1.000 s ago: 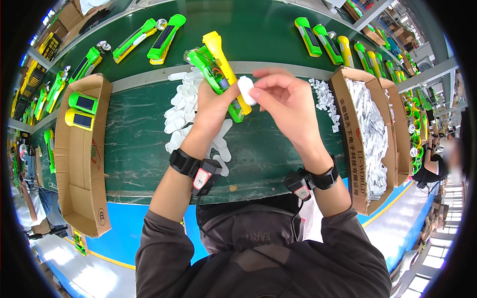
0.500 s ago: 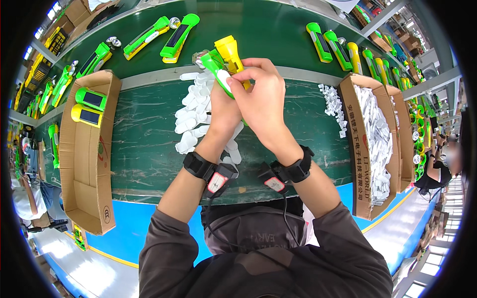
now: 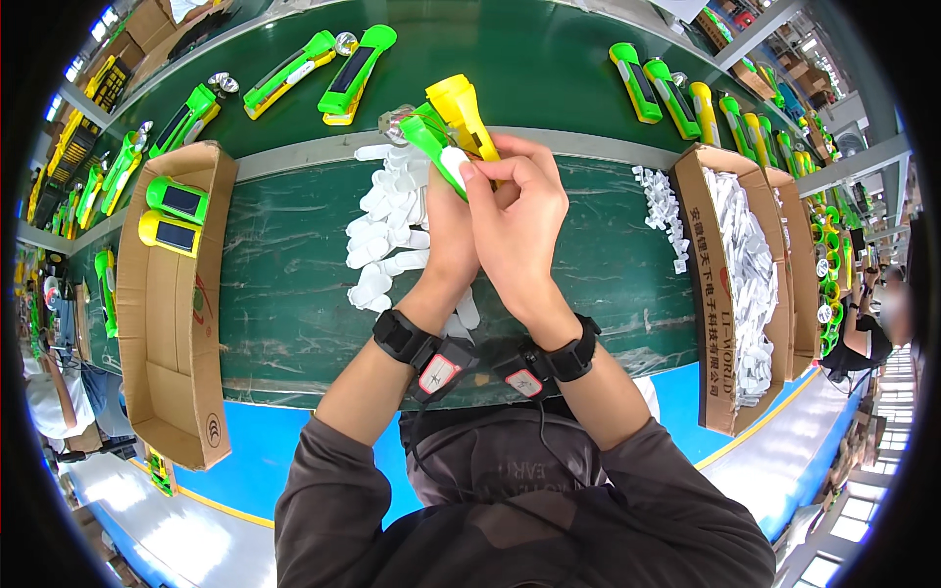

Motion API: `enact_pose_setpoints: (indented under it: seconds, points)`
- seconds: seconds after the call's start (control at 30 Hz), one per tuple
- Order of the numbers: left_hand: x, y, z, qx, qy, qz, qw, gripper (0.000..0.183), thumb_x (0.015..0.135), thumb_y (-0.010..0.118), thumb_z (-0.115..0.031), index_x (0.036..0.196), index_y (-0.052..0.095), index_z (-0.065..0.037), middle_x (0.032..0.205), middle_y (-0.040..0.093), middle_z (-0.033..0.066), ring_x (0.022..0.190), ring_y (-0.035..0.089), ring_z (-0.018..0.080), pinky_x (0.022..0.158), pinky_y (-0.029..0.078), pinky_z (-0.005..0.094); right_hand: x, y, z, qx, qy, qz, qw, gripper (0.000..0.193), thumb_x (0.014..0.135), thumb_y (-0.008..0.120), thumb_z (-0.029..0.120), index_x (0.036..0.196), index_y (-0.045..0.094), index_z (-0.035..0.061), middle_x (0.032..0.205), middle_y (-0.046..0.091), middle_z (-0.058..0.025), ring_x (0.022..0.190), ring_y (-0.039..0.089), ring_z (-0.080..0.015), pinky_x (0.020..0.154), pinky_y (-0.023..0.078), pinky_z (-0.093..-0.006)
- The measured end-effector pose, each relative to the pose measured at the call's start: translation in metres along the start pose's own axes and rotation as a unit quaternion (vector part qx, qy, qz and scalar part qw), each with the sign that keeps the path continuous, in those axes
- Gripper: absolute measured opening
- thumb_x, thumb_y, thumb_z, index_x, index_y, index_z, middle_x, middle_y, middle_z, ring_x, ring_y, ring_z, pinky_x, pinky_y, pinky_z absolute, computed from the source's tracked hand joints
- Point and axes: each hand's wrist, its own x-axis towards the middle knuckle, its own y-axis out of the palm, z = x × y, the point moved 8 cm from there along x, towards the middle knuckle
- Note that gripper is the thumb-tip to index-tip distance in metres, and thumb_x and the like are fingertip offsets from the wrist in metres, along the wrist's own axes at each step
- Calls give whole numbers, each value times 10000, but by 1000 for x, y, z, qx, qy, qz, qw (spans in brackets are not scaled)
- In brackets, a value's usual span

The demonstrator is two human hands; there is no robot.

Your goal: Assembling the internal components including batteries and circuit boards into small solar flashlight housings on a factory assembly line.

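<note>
Above the bench I hold a flashlight with its green shell half (image 3: 425,137) and yellow shell half (image 3: 456,102) spread apart, thin wires showing between them. A clear lamp head (image 3: 394,123) hangs at its left side. My left hand (image 3: 450,230) is closed around the body from below, its fingers mostly hidden by the other hand. With thumb and forefinger, my right hand (image 3: 524,220) grips the flashlight beside a white oval piece (image 3: 454,163) lying against the green half. Just left of my hands lies a pile of white oval pieces (image 3: 376,230).
At left, a cardboard box (image 3: 162,338) holds two flashlights. Small white parts (image 3: 664,218) lie at right, beside a cardboard box (image 3: 714,363) full of white pieces. More flashlights (image 3: 358,73) line the raised green surface (image 3: 510,64) beyond. A person (image 3: 867,318) is at far right.
Both hands and the flashlight have shifted slightly right. The shell halves have turned a little, and my right fingers sit lower along them.
</note>
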Motion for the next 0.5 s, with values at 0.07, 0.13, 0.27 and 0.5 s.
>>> enact_pose_setpoints:
  seconds: [0.07, 0.13, 0.27, 0.5]
  points:
    - [-1, 2, -1, -22, -15, 11, 1000, 232, 1011, 412, -238, 1164, 460, -71, 1065, 538, 6, 964, 555, 92, 783, 484, 259, -2, 0, -1, 6, 15, 11, 1000, 77, 766, 705, 43, 782, 631, 27, 1082, 616, -107, 863, 586, -272, 817, 421, -387]
    - [-2, -1, 1, -21, -3, 4, 1000, 230, 1008, 418, -237, 1165, 460, -73, 1066, 539, 9, 967, 553, 94, 786, 483, 262, -2, 2, 0, 14, 31, 23, 999, 71, 773, 701, 46, 808, 644, 22, 1108, 603, -129, 901, 593, -291, 826, 440, -393]
    - [-9, -3, 5, -48, 4, 14, 999, 231, 997, 437, -225, 1169, 457, -71, 1073, 545, 26, 971, 563, 124, 791, 492, 281, -3, 3, 7, -12, -21, 28, 999, 78, 770, 707, 6, 807, 641, -16, 1092, 576, -148, 922, 609, -248, 750, 490, -331]
    - [6, -8, 18, -80, -117, 6, 990, 258, 988, 476, -253, 1132, 483, -40, 1024, 576, 88, 950, 586, 183, 782, 507, 323, 0, -37, 3, 1, -24, 51, 998, 324, 817, 673, 62, 1137, 620, 49, 1179, 548, -184, 1032, 601, -318, 844, 504, -374]
